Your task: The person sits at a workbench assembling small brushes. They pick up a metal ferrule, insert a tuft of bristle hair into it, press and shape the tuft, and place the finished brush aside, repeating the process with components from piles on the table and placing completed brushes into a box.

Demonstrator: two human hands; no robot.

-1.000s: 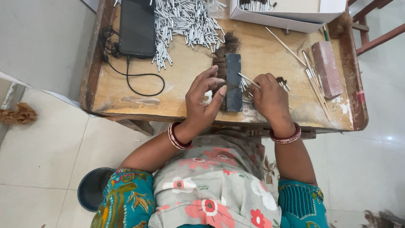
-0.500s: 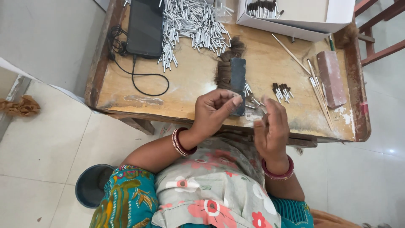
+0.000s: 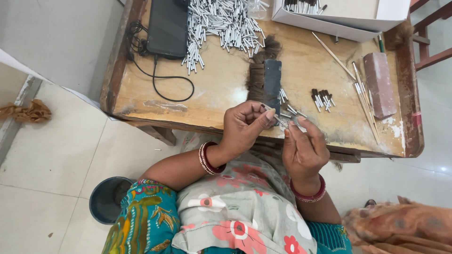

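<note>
desk (image 3: 221,101) carries a black block (image 3: 272,82) with a hair tuft beside it. left hand (image 3: 245,126) and right hand (image 3: 303,149), raised at the near edge, pinch one small metal tube (image 3: 281,121) between their fingertips, just below the block.

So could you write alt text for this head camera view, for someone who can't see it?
Seen from above, a seated person's left hand and right hand pinch a small metal tube together at the edge of a worn wooden table. On the table lie a heap of silver tubes, a dark hair bundle under a block, a phone and a brick.
</note>
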